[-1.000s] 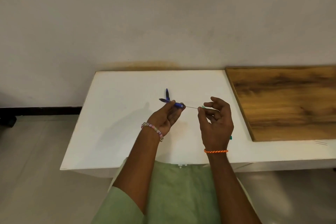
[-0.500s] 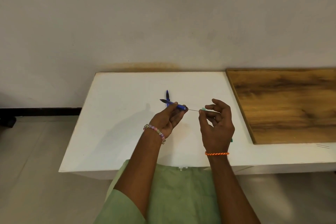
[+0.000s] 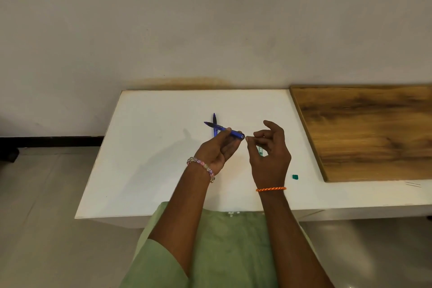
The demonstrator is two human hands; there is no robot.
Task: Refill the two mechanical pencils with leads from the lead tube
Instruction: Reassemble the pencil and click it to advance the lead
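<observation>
Over the white table (image 3: 145,159), the left hand (image 3: 217,149) grips a blue pencil (image 3: 230,133); the right hand (image 3: 268,154) pinches at the pencil's open end, lead tube (image 3: 260,150) tucked in its palm. No lead shows; a crooked push could snap it. Second pencil (image 3: 214,124) lies just beyond.

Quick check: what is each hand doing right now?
Left hand: grips a blue pencil.
Right hand: fingertips pinched at the pencil's open end; any lead there is too thin to see.
</observation>
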